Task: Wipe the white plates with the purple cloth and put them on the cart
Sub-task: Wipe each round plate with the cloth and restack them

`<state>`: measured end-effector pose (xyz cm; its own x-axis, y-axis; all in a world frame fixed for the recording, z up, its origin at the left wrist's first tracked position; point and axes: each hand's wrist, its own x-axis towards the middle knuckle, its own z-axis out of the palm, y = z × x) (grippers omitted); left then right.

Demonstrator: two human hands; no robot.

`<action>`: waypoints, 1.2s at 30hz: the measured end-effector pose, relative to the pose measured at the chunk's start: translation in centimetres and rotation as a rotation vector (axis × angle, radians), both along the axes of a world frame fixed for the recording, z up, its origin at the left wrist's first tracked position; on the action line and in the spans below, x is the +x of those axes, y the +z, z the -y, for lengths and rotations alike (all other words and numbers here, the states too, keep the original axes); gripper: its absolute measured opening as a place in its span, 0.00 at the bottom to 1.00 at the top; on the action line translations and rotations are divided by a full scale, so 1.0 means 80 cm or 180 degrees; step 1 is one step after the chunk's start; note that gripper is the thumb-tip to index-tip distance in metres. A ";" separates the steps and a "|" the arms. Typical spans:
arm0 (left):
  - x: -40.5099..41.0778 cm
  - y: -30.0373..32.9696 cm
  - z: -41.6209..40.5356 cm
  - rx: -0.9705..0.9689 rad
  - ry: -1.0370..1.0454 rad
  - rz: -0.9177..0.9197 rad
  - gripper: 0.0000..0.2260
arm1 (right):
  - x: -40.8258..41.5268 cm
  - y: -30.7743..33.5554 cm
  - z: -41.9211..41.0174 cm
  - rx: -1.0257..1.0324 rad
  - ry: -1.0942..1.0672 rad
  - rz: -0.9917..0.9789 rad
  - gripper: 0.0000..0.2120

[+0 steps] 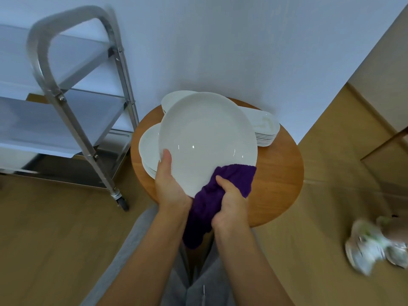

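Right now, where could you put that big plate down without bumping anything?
Bare shelves of the cart, left of the round table. Some bare wood on the table's right, beside the stack of long dishes. Its back and left are crowded with plate stacks.

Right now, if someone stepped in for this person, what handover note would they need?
Left hand grips the near-left rim of the held white plate, tilted above the round table.
Right hand grips the purple cloth against the plate's near edge; wiping is under way.
Unwiped stacks wait on the table: left stack, back stack, right stack.
Cart stands to the left; no plates visible on its shelves.
Left: finish this plate, shelve it, repeat.
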<state>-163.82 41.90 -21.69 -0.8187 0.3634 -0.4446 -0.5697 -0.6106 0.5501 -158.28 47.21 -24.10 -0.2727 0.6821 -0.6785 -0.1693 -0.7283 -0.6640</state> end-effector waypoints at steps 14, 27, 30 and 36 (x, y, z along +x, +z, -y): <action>-0.050 0.005 0.017 -0.0625 -0.0645 -0.0753 0.11 | 0.034 0.008 -0.083 0.0730 0.0264 0.0123 0.24; -0.018 -0.019 0.028 -0.1341 -0.0889 -0.0985 0.03 | 0.039 0.029 -0.087 0.1259 0.0562 0.0288 0.24; -0.038 -0.008 0.037 -0.1493 -0.1622 -0.1287 0.04 | 0.051 0.029 -0.106 0.1497 0.1003 0.0590 0.24; 0.007 -0.012 0.002 -0.1355 -0.0626 -0.1193 0.11 | 0.037 0.001 -0.076 0.0507 -0.0099 0.0187 0.26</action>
<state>-163.25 41.71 -22.66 -0.8832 0.3775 -0.2782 -0.3696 -0.1952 0.9085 -155.33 53.33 -24.00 -0.2129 0.7898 -0.5753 -0.1476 -0.6080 -0.7801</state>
